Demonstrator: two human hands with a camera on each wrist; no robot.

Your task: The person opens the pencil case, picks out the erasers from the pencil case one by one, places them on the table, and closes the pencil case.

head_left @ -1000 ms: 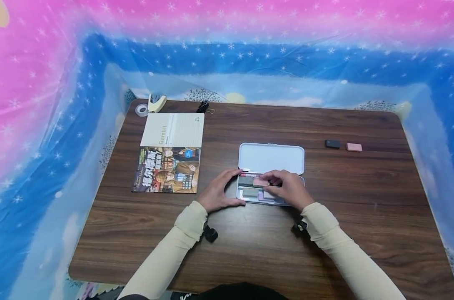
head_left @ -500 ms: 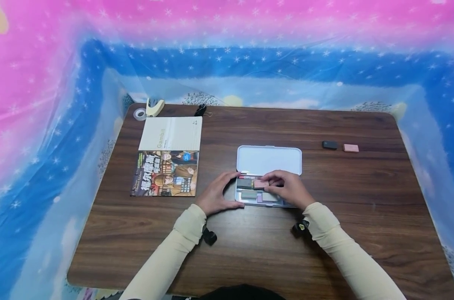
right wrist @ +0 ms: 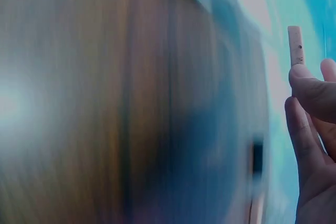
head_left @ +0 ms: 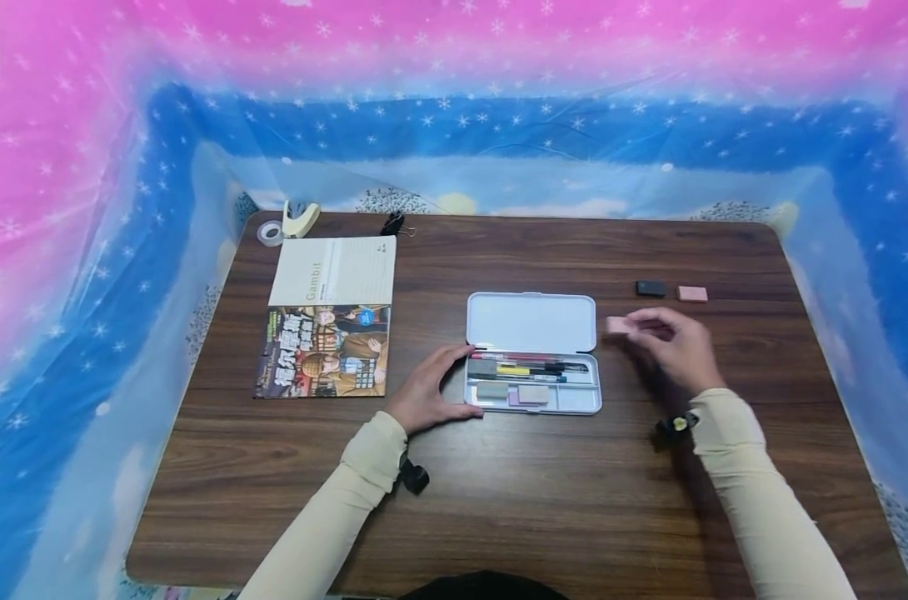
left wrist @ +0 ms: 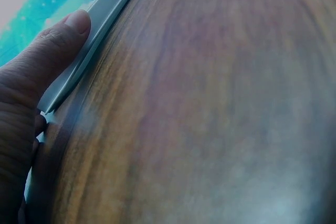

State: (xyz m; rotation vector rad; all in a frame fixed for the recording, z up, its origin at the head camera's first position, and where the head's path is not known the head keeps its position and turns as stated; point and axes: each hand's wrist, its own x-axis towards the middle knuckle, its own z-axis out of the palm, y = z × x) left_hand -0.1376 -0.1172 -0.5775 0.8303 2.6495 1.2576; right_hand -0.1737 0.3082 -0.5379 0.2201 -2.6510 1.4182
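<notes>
A white pencil case (head_left: 531, 321) lies with its lid raised in the middle of the table. My left hand (head_left: 422, 393) grips its left end, the thumb (left wrist: 73, 27) against the front edge and the fingers near the hinge. To the right of the case, above the tabletop, my right hand (head_left: 679, 346) pinches a pink eraser (head_left: 617, 326) between thumb and fingers. Several pens (head_left: 532, 367) lie in the case's rear compartment, with a dark grey block (head_left: 482, 369) at their left. In the front compartment are a grey-green block (head_left: 491, 390) and a pale block (head_left: 533, 392) over a purple one.
A black eraser (head_left: 651, 288) and another pink eraser (head_left: 692, 293) lie at the right rear. On the left are a notebook (head_left: 334, 271) and a comic-style book (head_left: 322, 350). Behind them stand a tape roll (head_left: 270, 233), a cream stapler-like object (head_left: 301, 218) and a black binder clip (head_left: 394, 223).
My right hand has lifted the pink eraser out of the case's rear compartment and moved right with it, uncovering the pens. The left hand keeps its grip on the case.
</notes>
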